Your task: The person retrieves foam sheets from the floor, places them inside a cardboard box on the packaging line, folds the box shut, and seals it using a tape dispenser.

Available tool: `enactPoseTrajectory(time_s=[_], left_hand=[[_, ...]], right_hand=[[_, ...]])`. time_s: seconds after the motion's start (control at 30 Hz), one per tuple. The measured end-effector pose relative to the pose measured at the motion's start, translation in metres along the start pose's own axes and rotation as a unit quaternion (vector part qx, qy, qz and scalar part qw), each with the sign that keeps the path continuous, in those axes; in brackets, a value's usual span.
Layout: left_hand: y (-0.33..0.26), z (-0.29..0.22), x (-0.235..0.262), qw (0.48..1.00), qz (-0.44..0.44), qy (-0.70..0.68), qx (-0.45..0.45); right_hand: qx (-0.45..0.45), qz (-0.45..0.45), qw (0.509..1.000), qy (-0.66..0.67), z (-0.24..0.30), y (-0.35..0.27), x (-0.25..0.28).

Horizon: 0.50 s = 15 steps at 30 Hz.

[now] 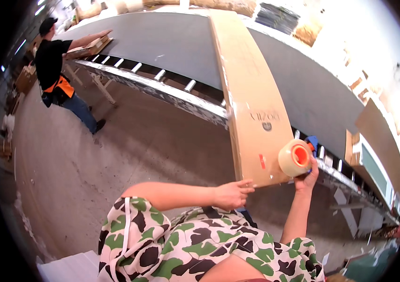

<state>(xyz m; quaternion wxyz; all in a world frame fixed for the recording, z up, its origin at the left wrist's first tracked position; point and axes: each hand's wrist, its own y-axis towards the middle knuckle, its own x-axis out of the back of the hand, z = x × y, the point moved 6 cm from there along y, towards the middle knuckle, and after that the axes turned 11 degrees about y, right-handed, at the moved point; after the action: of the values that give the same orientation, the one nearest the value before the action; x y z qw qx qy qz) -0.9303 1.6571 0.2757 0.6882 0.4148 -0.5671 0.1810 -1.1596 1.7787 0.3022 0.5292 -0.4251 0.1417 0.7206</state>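
A long, flat cardboard box (251,89) lies across the conveyor, its near end sticking out over the edge toward me. My left hand (230,195) is at the left corner of that near end, index finger stretched out and fingertips at the cardboard edge. It grips nothing that I can see. In my right hand (307,177) is a tape dispenser (311,143) with blue parts, loaded with a big roll of clear tape (294,159) on an orange core. The roll is beside the box's right near corner; I cannot tell whether it touches.
The grey belt conveyor (171,47) has metal rollers and a worn metal rail (162,91) along its near side. A co-worker (56,66) at the far left rests a hand on another carton (89,48). An open carton with a greenish panel (374,167) stands at right.
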Motion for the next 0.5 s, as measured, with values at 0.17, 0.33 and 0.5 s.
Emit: enactPoseTrajectory(time_s=[0.17,0.33,0.5], left_hand=[[-0.043,0.072,0.048,0.954,-0.168,-0.057,0.242],[-0.111,0.148,0.031,0.888,-0.161,-0.095,0.421],[-0.108,0.251,0.039,0.861,-0.074,-0.17,0.474]], right_hand=[[-0.019,-0.012,0.994,-0.107,-0.073,0.095,-0.07],[0.005,0.001,0.982,-0.187,-0.118,0.182,-0.133],[0.064,0.063,0.955,-0.282,-0.128,0.312,-0.154]])
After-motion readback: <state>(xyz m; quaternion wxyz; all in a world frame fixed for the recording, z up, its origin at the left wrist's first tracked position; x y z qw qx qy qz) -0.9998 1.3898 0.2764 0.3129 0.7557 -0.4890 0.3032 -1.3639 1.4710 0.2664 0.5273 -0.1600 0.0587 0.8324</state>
